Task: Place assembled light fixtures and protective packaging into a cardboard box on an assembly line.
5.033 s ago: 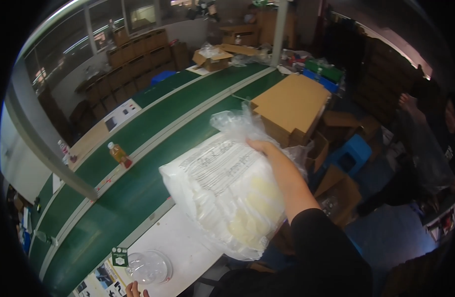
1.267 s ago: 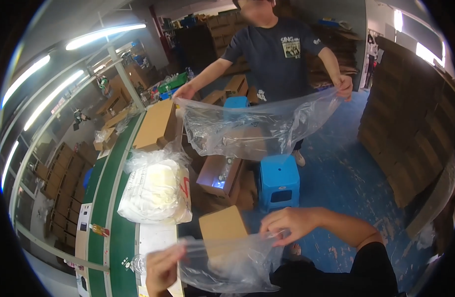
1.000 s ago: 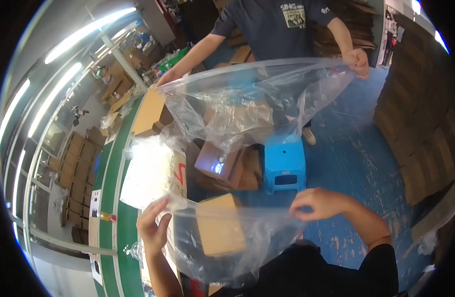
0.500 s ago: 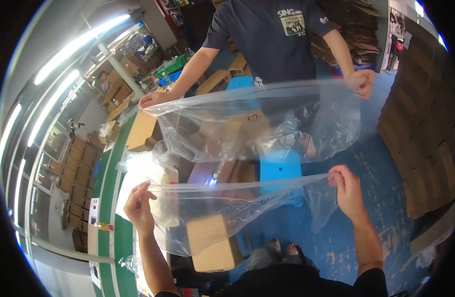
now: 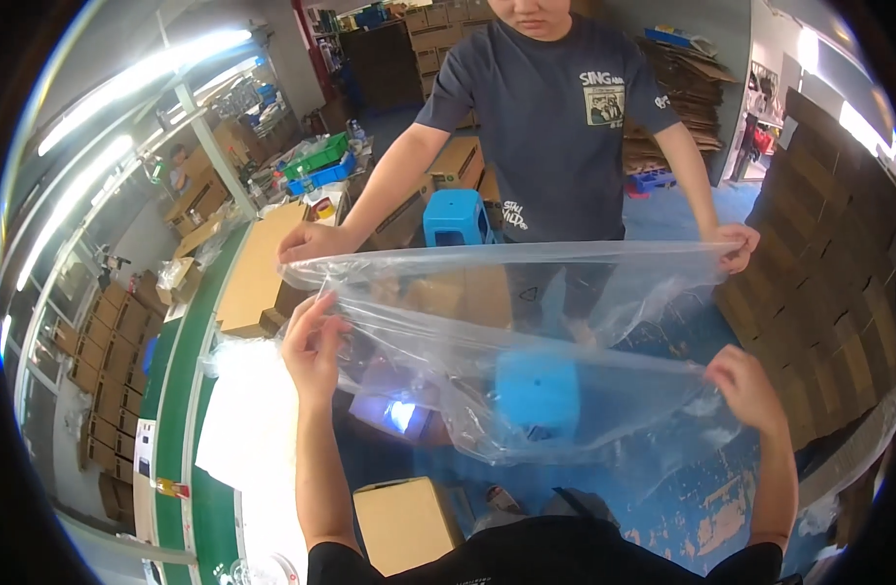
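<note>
Both the left hand (image 5: 313,343) and the right hand (image 5: 745,385) are pinched shut on the near rim of the clear plastic bag (image 5: 526,341), stretched open toward a co-worker's hands (image 5: 307,241); next, the mouth likely needs widening evenly.

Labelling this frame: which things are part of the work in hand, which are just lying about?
In hand:
clear plastic bag
left hand, gripping its near edge
right hand, gripping its near edge
co-worker's hands, holding the far edge

Lying about:
blue stool
cardboard box
green conveyor belt
</note>
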A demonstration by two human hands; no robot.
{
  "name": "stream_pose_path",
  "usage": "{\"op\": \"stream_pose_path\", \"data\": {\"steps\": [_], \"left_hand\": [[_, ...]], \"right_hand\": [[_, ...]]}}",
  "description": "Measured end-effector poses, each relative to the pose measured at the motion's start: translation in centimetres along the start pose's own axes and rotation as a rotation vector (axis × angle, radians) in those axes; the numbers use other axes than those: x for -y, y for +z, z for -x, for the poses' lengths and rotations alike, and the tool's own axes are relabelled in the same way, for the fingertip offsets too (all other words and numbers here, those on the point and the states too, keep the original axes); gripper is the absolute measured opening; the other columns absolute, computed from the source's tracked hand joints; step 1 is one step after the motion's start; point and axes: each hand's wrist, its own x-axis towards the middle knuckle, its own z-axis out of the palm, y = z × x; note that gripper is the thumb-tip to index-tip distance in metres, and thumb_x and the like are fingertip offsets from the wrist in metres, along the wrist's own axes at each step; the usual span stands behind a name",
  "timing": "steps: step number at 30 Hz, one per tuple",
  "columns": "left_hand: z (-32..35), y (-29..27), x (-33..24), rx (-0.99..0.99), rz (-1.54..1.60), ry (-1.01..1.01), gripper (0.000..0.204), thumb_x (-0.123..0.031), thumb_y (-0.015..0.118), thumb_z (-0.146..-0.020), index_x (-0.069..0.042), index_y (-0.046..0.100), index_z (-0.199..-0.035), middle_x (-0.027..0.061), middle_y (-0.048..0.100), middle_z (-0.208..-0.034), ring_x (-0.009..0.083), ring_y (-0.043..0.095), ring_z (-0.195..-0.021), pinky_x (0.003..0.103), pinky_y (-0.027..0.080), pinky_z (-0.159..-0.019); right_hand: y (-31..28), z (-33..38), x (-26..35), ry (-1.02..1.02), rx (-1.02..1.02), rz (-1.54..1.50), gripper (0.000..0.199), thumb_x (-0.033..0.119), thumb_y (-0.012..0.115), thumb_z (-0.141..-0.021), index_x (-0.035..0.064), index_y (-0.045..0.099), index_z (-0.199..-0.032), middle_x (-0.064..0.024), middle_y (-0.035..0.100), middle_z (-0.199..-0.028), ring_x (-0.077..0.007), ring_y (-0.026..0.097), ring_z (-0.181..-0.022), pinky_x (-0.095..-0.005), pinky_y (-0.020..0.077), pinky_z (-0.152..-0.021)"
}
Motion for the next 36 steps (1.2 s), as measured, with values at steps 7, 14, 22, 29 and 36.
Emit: {"op": "stream_pose_path", "data": {"steps": [7,14,22,29,36], "left_hand": [[-1.1,-3.2,5.3,-0.18,-0.148,-0.047,0.03,0.0,0.067,-0.094,0.0,0.063,-0.124,0.0076,0.068,-0.12,0.0136,0.07,-0.083,0.022,0.053,-0.067],[-4.4,-3.0,4.1,-0.177,-0.144,-0.077,0.038,-0.006,0.061,-0.098,0.0,0.057,-0.135,0.0091,0.068,-0.12,0.0104,0.064,-0.098,0.02,0.052,-0.071],[-1.4,5.5,-4.3,0.168,-0.153,-0.169,0.036,0.01,0.061,-0.088,-0.005,0.062,-0.121,0.0095,0.056,-0.131,0.0175,0.066,-0.103,0.022,0.056,-0.055],[-0.6,3.2,-10.2,0.617,-0.204,0.047,0.041,0.022,0.056,-0.077,-0.006,0.075,-0.099,0.0153,0.053,-0.141,0.0331,0.06,-0.127,0.038,0.053,-0.096],[-1.6,-1.1,-9.5,0.884,-0.186,-0.414,0.048,0.021,0.06,-0.077,-0.012,0.079,-0.106,0.016,0.043,-0.155,0.0325,0.048,-0.14,0.039,0.045,-0.107]], "right_hand": [[-1.6,-4.1,-2.6,0.228,0.007,-0.232,0.026,0.015,0.083,-0.079,0.0018,0.061,-0.079,-0.0053,0.057,-0.062,-0.0111,0.052,-0.055,-0.0293,0.0406,-0.052],[-5.0,-6.9,-4.7,0.116,0.131,-0.23,0.014,0.013,0.078,-0.082,0.0036,0.067,-0.086,-0.0031,0.064,-0.081,-0.0139,0.059,-0.069,-0.0276,0.0467,-0.064],[17.9,-12.3,10.9,-0.38,0.018,-0.743,0.1,0.044,0.088,-0.072,0.012,0.038,-0.153,-0.0104,0.046,-0.153,-0.031,0.051,-0.135,-0.0421,0.0471,-0.106],[25.0,-16.3,17.1,-0.358,0.131,-1.087,0.021,0.003,0.064,-0.091,0.004,0.07,-0.111,-0.0154,0.072,-0.105,-0.0324,0.071,-0.095,-0.0376,0.0553,-0.083],[19.6,-16.0,14.2,-0.532,-0.107,-0.828,0.024,0.0,0.067,-0.09,0.0029,0.067,-0.113,-0.0149,0.07,-0.095,-0.0327,0.069,-0.081,-0.0385,0.0544,-0.067]]}}
